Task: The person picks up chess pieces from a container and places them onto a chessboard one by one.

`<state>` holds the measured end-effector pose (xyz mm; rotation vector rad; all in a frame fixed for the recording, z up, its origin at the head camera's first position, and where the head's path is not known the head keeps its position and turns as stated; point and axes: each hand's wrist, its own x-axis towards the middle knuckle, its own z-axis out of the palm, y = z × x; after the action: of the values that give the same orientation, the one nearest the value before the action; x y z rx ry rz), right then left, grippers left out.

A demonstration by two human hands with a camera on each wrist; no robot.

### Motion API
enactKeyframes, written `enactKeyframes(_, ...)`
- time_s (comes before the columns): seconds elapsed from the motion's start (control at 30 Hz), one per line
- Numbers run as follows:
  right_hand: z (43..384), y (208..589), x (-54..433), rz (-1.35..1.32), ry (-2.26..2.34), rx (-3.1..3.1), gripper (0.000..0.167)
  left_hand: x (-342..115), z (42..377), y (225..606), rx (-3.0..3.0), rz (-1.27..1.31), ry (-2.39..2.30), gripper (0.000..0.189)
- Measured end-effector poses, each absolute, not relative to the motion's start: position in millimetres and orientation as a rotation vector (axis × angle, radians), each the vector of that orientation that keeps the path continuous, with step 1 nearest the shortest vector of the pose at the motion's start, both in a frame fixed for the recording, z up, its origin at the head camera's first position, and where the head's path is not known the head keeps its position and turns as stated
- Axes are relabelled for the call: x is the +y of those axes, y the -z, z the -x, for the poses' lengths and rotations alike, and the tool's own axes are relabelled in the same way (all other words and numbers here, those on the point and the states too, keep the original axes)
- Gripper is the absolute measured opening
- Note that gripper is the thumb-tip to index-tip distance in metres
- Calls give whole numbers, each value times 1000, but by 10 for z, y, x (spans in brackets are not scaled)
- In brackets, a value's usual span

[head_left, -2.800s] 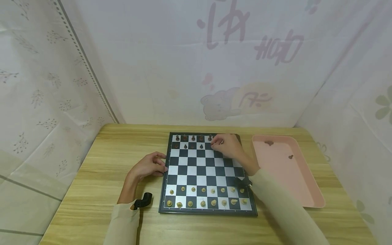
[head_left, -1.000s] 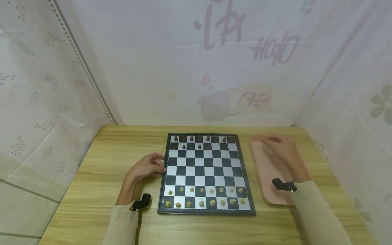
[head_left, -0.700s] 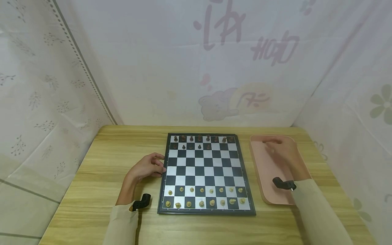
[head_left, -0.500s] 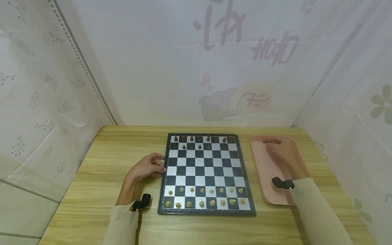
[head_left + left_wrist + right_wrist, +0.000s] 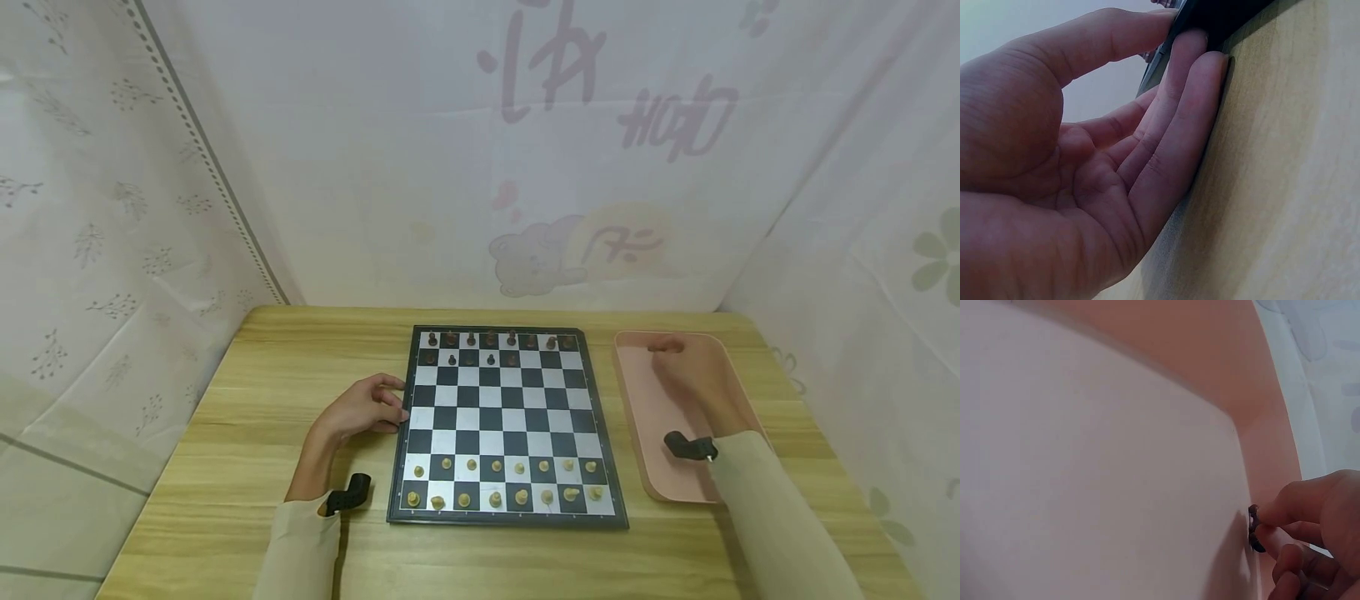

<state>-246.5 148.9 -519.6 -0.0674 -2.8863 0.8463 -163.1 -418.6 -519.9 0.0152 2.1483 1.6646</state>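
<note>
The chessboard [image 5: 490,398] lies open on the table, with pale chess pieces [image 5: 495,500] in two rows at the near side. Dark chess pieces [image 5: 491,339] line the far edge, with several more in the row in front. My left hand [image 5: 360,406] holds the board's left edge. In the left wrist view its thumb [image 5: 1110,37] is on top of the rim and its fingers [image 5: 1179,125] are against the side. Over the pink tray [image 5: 660,467], my right hand [image 5: 688,371] pinches a small dark chess piece [image 5: 1257,544] by the tray's far wall.
The pink tray stands right of the board, a strip of table between them. A white printed curtain [image 5: 375,167] hangs behind the wooden table [image 5: 255,417] and along both sides. A black wrist mount [image 5: 690,447] sits on my right wrist above the tray.
My right hand has left the board's far right part and gone to the tray's far end, where its fingers closed on a dark piece. My left hand has stayed at the board's edge.
</note>
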Motion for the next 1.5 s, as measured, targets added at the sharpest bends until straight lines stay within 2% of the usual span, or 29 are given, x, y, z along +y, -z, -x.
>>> enactKeyframes(0.2,2479,5186,1478,8,-800,-2864,26,-4187,1634,5203,2152,-14,-1661,59)
enactKeyframes(0.9,2477,5262,1427,68,-879,-2819,27,-4188,1618,5201,2152,-27,-1671,61)
enactKeyframes(1.3,2438,5238,1416,31,-910,-2797,20,-4197,1636,5224,2138,-2,-1677,58)
enactKeyframes(1.5,2422,5231,1441,72,-956,-2840,23,-4191,1625,5212,2136,-20,-1681,59)
